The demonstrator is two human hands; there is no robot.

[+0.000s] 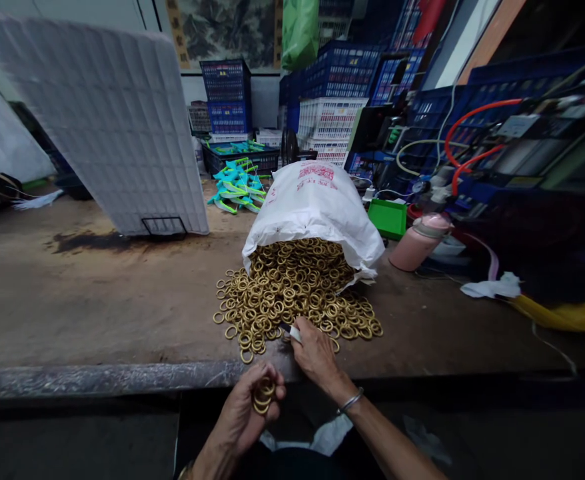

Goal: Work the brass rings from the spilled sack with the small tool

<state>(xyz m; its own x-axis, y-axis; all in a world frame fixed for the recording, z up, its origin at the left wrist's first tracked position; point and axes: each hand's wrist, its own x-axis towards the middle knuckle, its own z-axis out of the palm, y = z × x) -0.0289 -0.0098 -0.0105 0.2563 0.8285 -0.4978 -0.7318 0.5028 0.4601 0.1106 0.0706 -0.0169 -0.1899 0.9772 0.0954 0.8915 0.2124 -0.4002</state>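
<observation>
A heap of brass rings spills from the mouth of a white sack lying on the brown workbench. My left hand is below the bench edge, fingers curled round a small stack of brass rings. My right hand reaches to the near edge of the heap, fingers pinched; a finger tip wrapped in white tape touches the rings. A metal bracelet is on the right wrist.
A white grid panel leans at the back left. Cyan plastic parts, a green box, a pink bottle, a white rag, stacked blue and white crates and a machine with red hoses fill the back and right.
</observation>
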